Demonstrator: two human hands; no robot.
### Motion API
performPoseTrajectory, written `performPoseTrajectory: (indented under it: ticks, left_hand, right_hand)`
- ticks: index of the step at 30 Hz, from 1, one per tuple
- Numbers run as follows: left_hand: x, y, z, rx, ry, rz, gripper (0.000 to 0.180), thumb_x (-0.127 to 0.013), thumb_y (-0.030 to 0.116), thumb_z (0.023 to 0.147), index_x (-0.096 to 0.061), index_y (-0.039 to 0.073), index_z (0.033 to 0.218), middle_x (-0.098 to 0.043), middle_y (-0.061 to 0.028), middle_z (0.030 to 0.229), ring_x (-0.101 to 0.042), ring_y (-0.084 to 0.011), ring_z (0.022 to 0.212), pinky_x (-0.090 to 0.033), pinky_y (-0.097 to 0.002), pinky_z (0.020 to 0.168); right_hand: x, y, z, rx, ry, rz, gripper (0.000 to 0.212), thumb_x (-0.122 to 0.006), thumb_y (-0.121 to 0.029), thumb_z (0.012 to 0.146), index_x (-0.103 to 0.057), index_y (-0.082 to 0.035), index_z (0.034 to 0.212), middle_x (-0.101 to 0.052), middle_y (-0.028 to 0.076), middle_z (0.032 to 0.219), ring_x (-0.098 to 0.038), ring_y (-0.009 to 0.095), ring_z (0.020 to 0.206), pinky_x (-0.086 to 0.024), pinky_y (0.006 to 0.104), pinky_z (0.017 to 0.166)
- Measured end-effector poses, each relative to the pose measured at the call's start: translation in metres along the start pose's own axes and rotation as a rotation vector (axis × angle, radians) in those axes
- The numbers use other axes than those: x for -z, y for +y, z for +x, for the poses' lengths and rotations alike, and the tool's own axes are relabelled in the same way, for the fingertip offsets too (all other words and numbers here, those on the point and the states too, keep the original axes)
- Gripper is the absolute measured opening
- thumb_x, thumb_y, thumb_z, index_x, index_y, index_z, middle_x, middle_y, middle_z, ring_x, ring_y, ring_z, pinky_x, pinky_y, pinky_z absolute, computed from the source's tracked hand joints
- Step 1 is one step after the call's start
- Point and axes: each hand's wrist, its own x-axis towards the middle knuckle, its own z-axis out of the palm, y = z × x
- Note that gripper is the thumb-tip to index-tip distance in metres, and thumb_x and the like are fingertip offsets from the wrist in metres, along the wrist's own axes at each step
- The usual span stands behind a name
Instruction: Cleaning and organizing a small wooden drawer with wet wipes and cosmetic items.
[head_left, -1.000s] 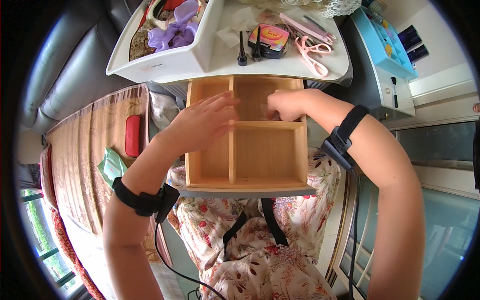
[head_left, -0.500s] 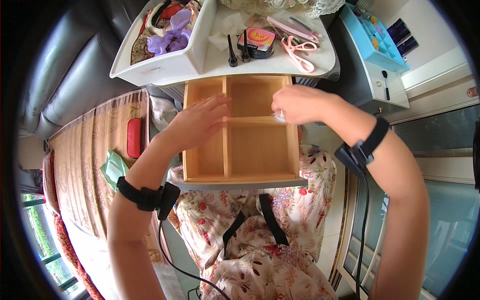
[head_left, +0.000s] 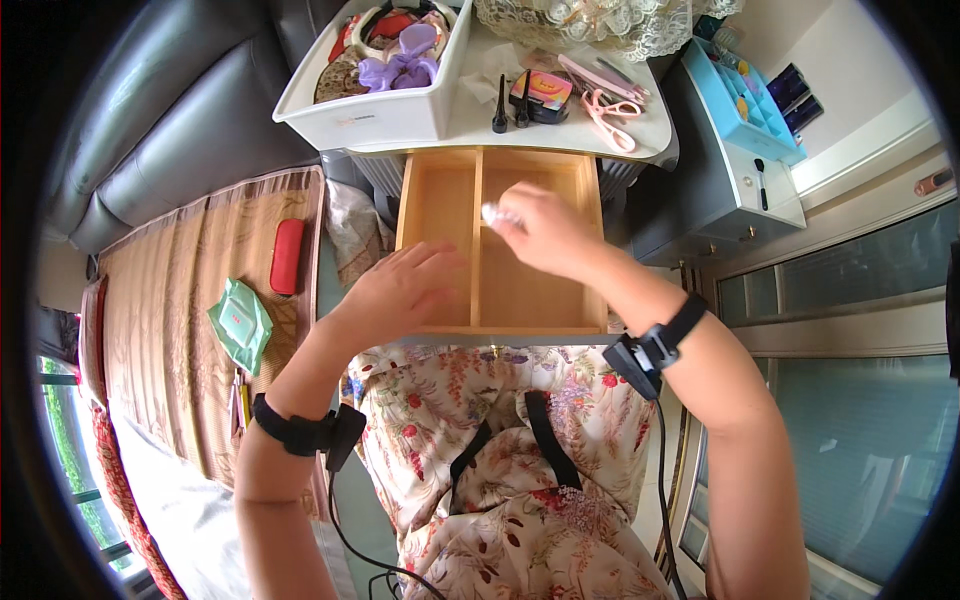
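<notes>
A wooden drawer (head_left: pixel 535 300) with a light inside and thin dividers stands pulled out in front of me; the parts of it that show hold nothing. My right hand (head_left: pixel 548 232) is over its middle, fingers closed on a crumpled white wipe (head_left: pixel 490 213) that pokes out by the long divider (head_left: pixel 477 270). The hand hides part of the cross divider. My left hand (head_left: pixel 405 288), slightly blurred, hovers at the drawer's left side near the front, fingers apart and holding nothing.
On the white tabletop are a white bin (head_left: pixel 400 122) of hair accessories, black tubes (head_left: pixel 500 110), a compact (head_left: pixel 545 95) and pink scissor-shaped curlers (head_left: pixel 608 118). A green wipes pack (head_left: pixel 241 322) and red case (head_left: pixel 287 256) lie on the bed at left. A blue organizer (head_left: pixel 735 105) stands at right.
My right hand has moved left with the wipe, from the drawer's right edge to the long divider. My left hand has come nearer the drawer's front. The view has shifted slightly.
</notes>
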Motion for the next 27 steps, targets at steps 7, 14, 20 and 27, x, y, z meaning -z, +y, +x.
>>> performPoseTrajectory:
  ticks: [7, 14, 20, 27]
  left_hand:
    - [-0.009, -0.010, -0.011, -0.021, 0.013, 0.014, 0.035, -0.055, 0.020, 0.089, -0.051, 0.009, 0.122, -0.049, -0.0133, 0.124, -0.049, -0.0321, 0.114, -0.040, -0.0398, 0.098]
    - [-0.005, -0.013, -0.011, -0.059, -0.004, 0.014, 0.032, -0.056, 0.019, 0.089, -0.052, 0.006, 0.118, -0.054, -0.0135, 0.117, -0.050, -0.0317, 0.112, -0.040, -0.0395, 0.098]
    - [-0.004, -0.009, 0.008, -0.101, -0.064, -0.012, 0.035, -0.058, 0.020, 0.088, -0.051, 0.006, 0.119, -0.053, -0.0123, 0.119, -0.050, -0.0317, 0.112, -0.041, -0.0394, 0.097]
    - [0.009, -0.002, 0.037, -0.113, -0.046, 0.090, 0.055, -0.062, 0.026, 0.085, -0.042, 0.006, 0.132, -0.041, -0.0139, 0.136, -0.043, -0.0312, 0.123, -0.036, -0.0392, 0.103]
  right_hand:
    - [0.020, 0.018, -0.025, 0.095, -0.172, -0.259, 0.011, -0.056, 0.000, 0.075, -0.061, -0.003, 0.084, -0.061, 0.014, 0.087, -0.060, 0.035, 0.080, -0.050, 0.0413, 0.071]
    - [0.067, 0.007, -0.061, 0.050, -0.134, -0.463, 0.017, -0.060, 0.003, 0.072, -0.064, -0.003, 0.087, -0.064, 0.012, 0.093, -0.061, 0.030, 0.084, -0.052, 0.0374, 0.075]
    - [0.005, -0.001, -0.050, -0.018, -0.397, -0.337, 0.039, -0.061, -0.016, 0.081, -0.056, 0.000, 0.116, -0.052, 0.021, 0.123, -0.053, 0.034, 0.109, -0.046, 0.0396, 0.091]
    - [0.000, -0.015, -0.015, -0.217, -1.028, -0.260, 0.059, -0.061, -0.016, 0.081, -0.039, -0.001, 0.134, -0.033, 0.021, 0.141, -0.043, 0.038, 0.123, -0.042, 0.0400, 0.098]
